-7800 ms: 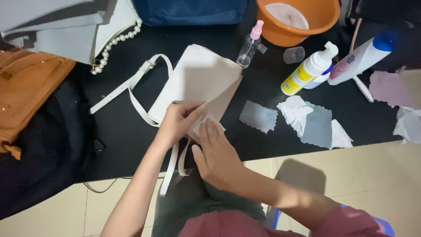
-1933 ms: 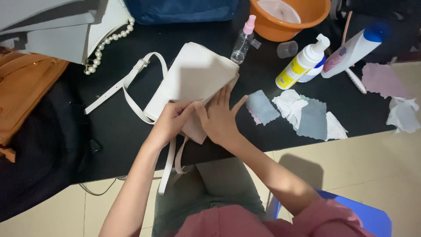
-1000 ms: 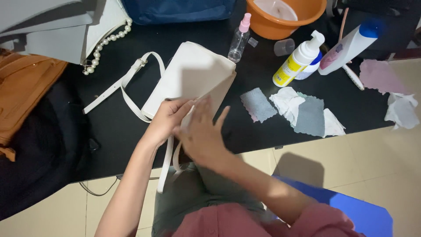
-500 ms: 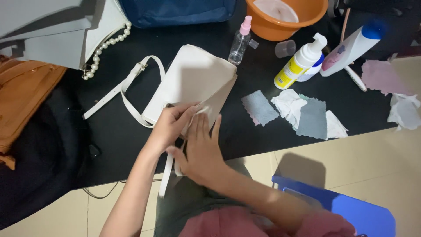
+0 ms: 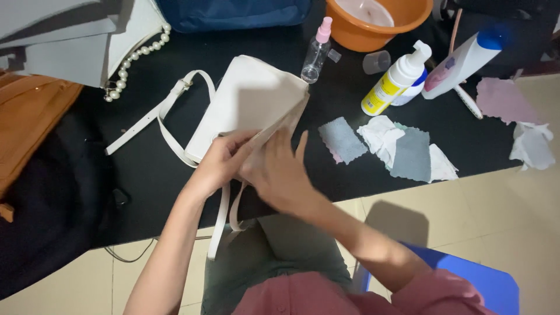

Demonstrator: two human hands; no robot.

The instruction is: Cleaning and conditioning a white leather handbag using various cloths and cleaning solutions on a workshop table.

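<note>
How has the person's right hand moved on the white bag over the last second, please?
Yes. The right hand has slid up from the near edge of the black table, further onto the white bag, beside the left hand.

A handbag [image 5: 248,102] lies mid-table [image 5: 151,175], its near end at the front edge under both hands, left hand [image 5: 219,163] beside right hand [image 5: 280,172]. Behind it stands a spray bottle [image 5: 316,53], with a basin [image 5: 379,20] at the back edge. Right of the bag, cloths [image 5: 402,149] lie near the front edge, a pump bottle [image 5: 396,79] behind them.

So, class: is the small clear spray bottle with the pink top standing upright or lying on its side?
Upright: the spray bottle stands on its base on the black table, pink nozzle on top.
</note>
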